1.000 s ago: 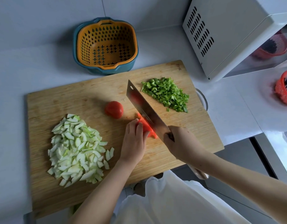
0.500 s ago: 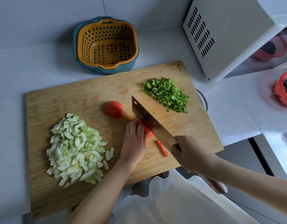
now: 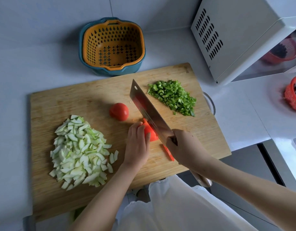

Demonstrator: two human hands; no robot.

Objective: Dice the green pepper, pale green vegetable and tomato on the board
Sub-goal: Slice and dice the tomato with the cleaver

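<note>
Tomato piece (image 3: pixel 149 132), red with a cut face, lies at the board's (image 3: pixel 93 100) centre-front under the cleaver (image 3: pixel 149 112) blade. One slice (image 3: pixel 169 153) lies beside it and a tomato half (image 3: pixel 119 111) behind. Diced green pepper (image 3: pixel 173 97) occupies the board's back right, pale green vegetable (image 3: pixel 80 149) its front left. Board rests on a pale counter (image 3: pixel 18 72); an orange colander (image 3: pixel 112 45) stands behind the board. Left hand (image 3: pixel 137 147) holds the piece with curled fingers; right hand (image 3: pixel 184 147) grips the cleaver handle.

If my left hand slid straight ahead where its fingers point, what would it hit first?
Probably the cleaver, its blade just past the tomato piece that the left hand holds; how high it sits above the board is unclear.
</note>
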